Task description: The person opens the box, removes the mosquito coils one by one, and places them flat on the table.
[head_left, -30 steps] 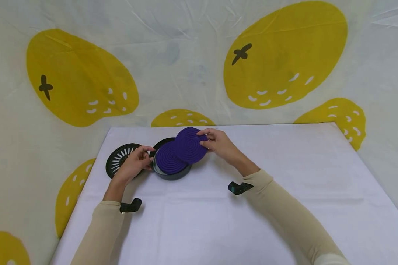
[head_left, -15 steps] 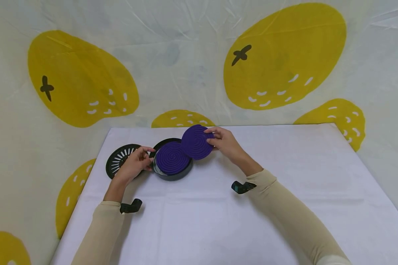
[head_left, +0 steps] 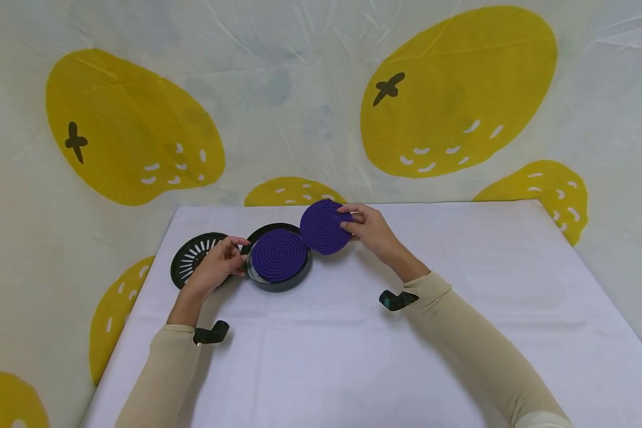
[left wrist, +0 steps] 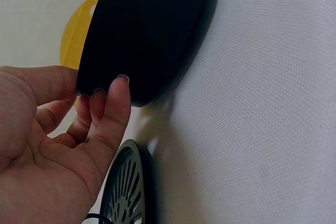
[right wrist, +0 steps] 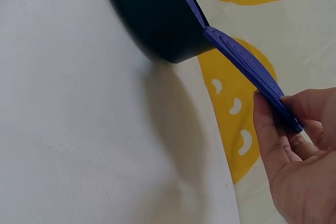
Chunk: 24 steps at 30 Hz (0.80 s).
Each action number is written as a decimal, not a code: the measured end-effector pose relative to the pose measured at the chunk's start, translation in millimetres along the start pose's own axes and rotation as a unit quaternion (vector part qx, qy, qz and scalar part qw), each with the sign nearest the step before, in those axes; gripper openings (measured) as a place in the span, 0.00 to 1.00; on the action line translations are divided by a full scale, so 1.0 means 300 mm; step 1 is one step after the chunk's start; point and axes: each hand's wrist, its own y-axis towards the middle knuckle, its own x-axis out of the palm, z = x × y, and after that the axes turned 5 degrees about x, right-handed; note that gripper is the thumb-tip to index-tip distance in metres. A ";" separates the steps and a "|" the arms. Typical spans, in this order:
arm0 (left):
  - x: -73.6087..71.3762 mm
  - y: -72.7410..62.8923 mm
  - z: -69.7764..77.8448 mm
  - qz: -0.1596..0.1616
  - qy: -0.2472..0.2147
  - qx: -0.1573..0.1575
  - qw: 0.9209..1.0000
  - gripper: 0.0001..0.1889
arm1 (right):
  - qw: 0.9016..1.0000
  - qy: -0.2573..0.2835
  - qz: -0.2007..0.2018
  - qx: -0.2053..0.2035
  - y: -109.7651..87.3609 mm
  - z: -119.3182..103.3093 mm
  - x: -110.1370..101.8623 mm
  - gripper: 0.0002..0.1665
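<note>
A round dark mosquito coil tin (head_left: 279,286) stands near the back of the table, left of the middle. Inside it lies a purple mosquito coil (head_left: 279,255), with something pale showing at its left edge. My left hand (head_left: 217,264) pinches the tin's left rim; in the left wrist view its thumb and fingers meet the dark wall (left wrist: 142,30). Another purple mosquito coil (head_left: 323,227) is tilted in the air, up and right of the tin. My right hand (head_left: 373,235) grips its right edge between thumb and fingers, as the right wrist view also shows.
A black slotted lid (head_left: 184,261) lies on the white-covered table (head_left: 321,356) left of the tin, partly behind my left hand. Behind the table hangs a pale cloth (head_left: 299,119) with yellow fruit prints. Each wrist wears a small black camera.
My right hand has moved right and slightly up, drawing its coil off the one in the tin, which now shows whole. My left hand and the tin have hardly moved.
</note>
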 end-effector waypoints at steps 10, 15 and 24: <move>0.002 0.004 -0.001 0.000 0.005 -0.005 1.000 0.21 | 0.999 -0.028 0.022 0.005 0.012 0.000 -0.032 0.21; 0.002 0.004 0.004 0.002 0.008 -0.005 1.000 0.21 | 0.999 -0.038 0.028 0.007 0.022 -0.003 -0.044 0.21; 0.001 0.000 0.012 -0.003 0.000 -0.001 1.000 0.21 | 0.998 -0.048 0.034 0.010 0.040 0.003 -0.052 0.21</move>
